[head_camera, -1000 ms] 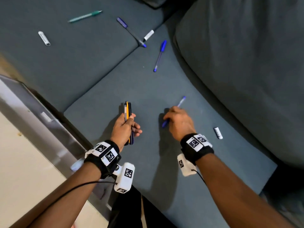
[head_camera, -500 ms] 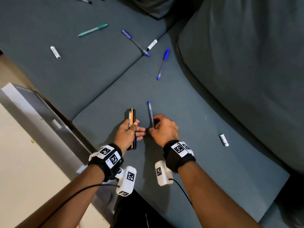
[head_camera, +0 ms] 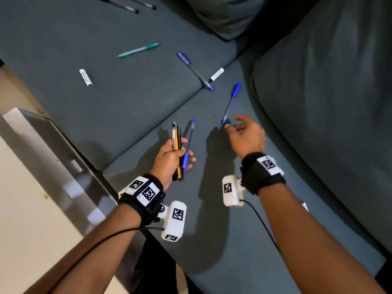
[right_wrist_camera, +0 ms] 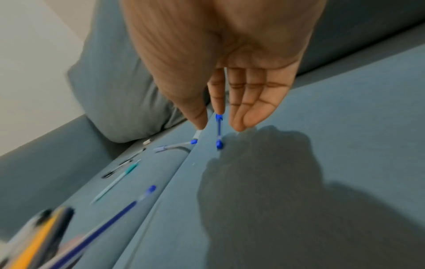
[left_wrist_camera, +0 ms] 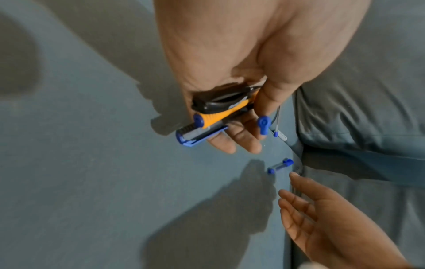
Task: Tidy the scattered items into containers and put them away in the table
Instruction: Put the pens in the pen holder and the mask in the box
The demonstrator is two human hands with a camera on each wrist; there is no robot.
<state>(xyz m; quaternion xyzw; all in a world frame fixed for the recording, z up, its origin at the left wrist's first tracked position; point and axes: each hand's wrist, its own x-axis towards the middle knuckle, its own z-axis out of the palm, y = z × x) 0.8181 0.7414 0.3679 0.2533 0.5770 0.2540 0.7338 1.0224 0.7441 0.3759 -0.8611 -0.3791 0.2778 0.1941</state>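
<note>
My left hand [head_camera: 169, 160] grips a bundle of pens [head_camera: 176, 136] with orange, black and clear barrels, and a blue pen [head_camera: 189, 143] leans out of its right side. The left wrist view shows the bundle's ends [left_wrist_camera: 214, 112] under the thumb. My right hand [head_camera: 238, 129] is open and holds nothing. Its fingertips hover at the near tip of a blue capped pen [head_camera: 232, 100] lying on the grey sofa seat [head_camera: 212, 240]. In the right wrist view that pen [right_wrist_camera: 219, 131] lies just below the thumb and forefinger, untouched.
Farther back on the seat lie a green pen [head_camera: 137, 50], a grey pen with a blue cap [head_camera: 195, 70], two white markers [head_camera: 86, 77] [head_camera: 216, 74] and dark pens [head_camera: 118, 4]. A back cushion [head_camera: 318, 102] rises on the right. A white table [head_camera: 31, 209] stands on the left.
My right hand passed its blue pen into the left hand's bundle, let go, and moved forward and right to the lying blue pen. The left hand stayed in place.
</note>
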